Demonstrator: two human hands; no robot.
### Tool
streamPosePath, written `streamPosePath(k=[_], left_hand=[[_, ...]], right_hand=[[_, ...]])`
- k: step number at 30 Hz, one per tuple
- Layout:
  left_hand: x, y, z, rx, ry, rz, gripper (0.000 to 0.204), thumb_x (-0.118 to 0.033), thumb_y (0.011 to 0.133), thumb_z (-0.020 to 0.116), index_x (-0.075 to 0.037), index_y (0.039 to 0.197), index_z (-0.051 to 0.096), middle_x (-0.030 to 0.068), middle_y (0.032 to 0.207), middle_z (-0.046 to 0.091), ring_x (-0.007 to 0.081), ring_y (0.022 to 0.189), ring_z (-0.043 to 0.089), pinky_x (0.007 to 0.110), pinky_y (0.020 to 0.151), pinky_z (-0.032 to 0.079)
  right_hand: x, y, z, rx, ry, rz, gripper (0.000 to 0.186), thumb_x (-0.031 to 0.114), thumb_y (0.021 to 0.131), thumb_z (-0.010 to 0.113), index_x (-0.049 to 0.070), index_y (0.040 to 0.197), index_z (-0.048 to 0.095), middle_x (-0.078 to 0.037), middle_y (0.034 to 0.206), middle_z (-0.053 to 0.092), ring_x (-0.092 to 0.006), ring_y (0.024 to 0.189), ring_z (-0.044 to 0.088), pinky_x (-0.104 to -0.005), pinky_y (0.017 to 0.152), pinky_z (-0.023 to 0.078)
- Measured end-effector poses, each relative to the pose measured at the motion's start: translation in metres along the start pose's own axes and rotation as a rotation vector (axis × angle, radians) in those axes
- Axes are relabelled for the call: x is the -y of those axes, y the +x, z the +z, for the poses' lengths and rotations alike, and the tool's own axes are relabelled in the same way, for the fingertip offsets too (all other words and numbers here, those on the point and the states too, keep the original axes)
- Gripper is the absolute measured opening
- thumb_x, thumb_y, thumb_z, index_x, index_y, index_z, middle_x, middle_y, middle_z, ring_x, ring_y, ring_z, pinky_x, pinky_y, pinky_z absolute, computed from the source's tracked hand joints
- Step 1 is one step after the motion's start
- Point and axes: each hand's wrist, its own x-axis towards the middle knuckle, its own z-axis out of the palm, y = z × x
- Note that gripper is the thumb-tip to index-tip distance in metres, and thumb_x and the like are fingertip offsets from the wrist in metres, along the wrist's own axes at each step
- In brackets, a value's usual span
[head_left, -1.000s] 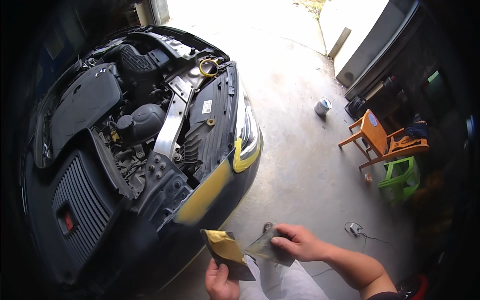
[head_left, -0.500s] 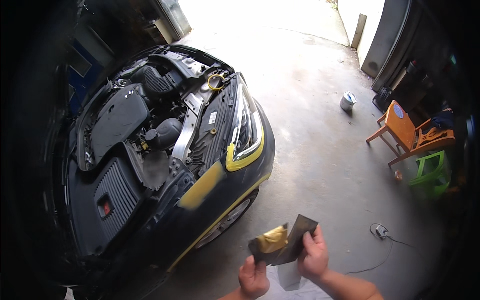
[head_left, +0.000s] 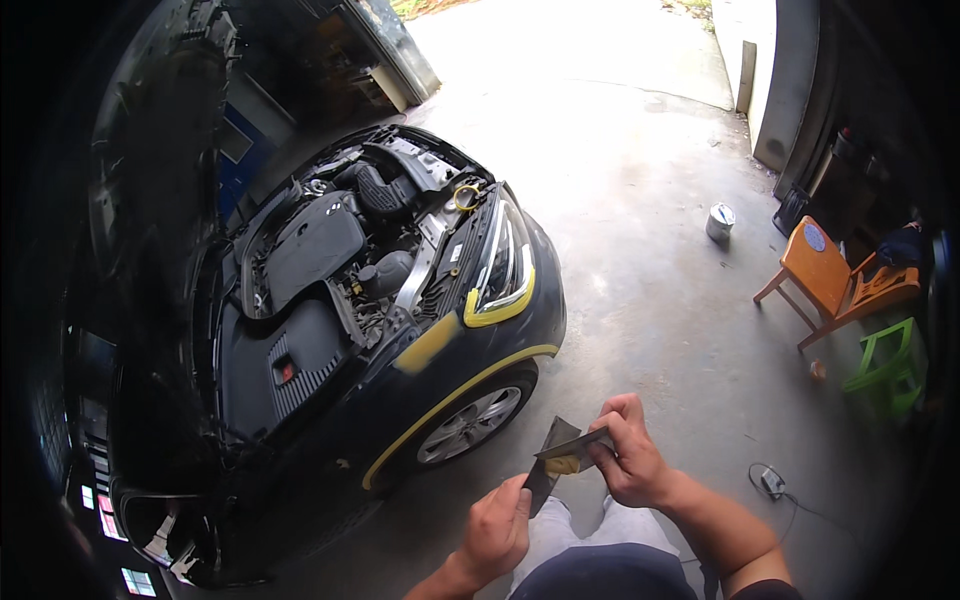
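Five o'clock: left fingers (head_left: 522,500) pinch dark plate (head_left: 540,487), right fingers (head_left: 624,434) second plate (head_left: 573,444), apparently working yellow paste (head_left: 563,465); steady pinch needed next.

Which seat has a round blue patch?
The orange chair, at the right: the blue patch is on its panel. The green stool, just below it in the picture, shows none.

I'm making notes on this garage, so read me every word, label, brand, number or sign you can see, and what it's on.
No text reads clearly.
White label on the car's front panel: too small.
White marks on the engine cover: too small.
Blue round sticker on the orange chair: too small.
Dark blade in the left hand, second blade in the right hand: no lettering visible.
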Motion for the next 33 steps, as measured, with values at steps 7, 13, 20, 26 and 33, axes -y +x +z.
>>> streamPosePath(k=[7,13,20,26,33], left_hand=[[-0.037,-0.038,-0.011,-0.109,0.016,-0.088,0.018,-0.004,0.094,0.050,0.006,0.107,0.058,0.0244,0.087,0.063,0.0421,0.078,0.062,0.042,0.068,0.050],[-0.045,-0.100,-0.058,-0.423,-0.102,-0.167,0.015,-0.005,0.096,0.051,0.003,0.106,0.059,0.0073,0.076,0.060,0.0075,0.066,0.052,0.023,0.058,0.041],[0.052,-0.234,-0.074,-0.438,-0.701,-0.124,0.013,0.002,0.093,0.053,0.002,0.104,0.059,0.0010,0.088,0.063,0.0046,0.079,0.053,0.021,0.072,0.043],[0.090,-0.324,-0.104,-0.515,-0.763,-0.227,0.014,-0.003,0.094,0.054,0.001,0.106,0.060,0.0037,0.093,0.065,0.0079,0.088,0.057,0.025,0.080,0.046],[0.136,-0.398,-0.147,-0.562,-0.888,-0.272,0.017,-0.002,0.095,0.049,0.001,0.109,0.059,0.0016,0.096,0.062,0.0061,0.086,0.053,0.022,0.079,0.043]], right_hand=[[0.023,-0.046,0.035,0.109,0.082,-0.035,0.025,0.002,0.078,0.066,0.000,0.098,0.053,-0.018,0.102,0.046,-0.0340,0.099,0.044,-0.0400,0.087,0.040],[0.062,-0.076,0.063,0.218,0.857,0.159,0.019,0.007,0.093,0.054,0.004,0.112,0.050,-0.009,0.109,0.046,-0.0233,0.100,0.047,-0.0326,0.089,0.040],[0.139,-0.072,0.117,-0.015,1.380,-0.016,0.031,0.020,0.102,0.040,0.009,0.130,0.045,-0.016,0.119,0.053,-0.0308,0.112,0.055,-0.0567,0.099,0.041],[0.217,-0.105,0.223,0.396,0.877,-0.309,0.039,-0.012,0.086,0.052,0.004,0.121,0.060,-0.018,0.116,0.056,-0.0318,0.110,0.057,-0.0422,0.097,0.045],[0.230,-0.125,0.280,0.527,0.164,-0.195,0.038,-0.010,0.082,0.059,0.007,0.115,0.065,-0.014,0.108,0.059,-0.0280,0.096,0.061,-0.0336,0.082,0.050]])
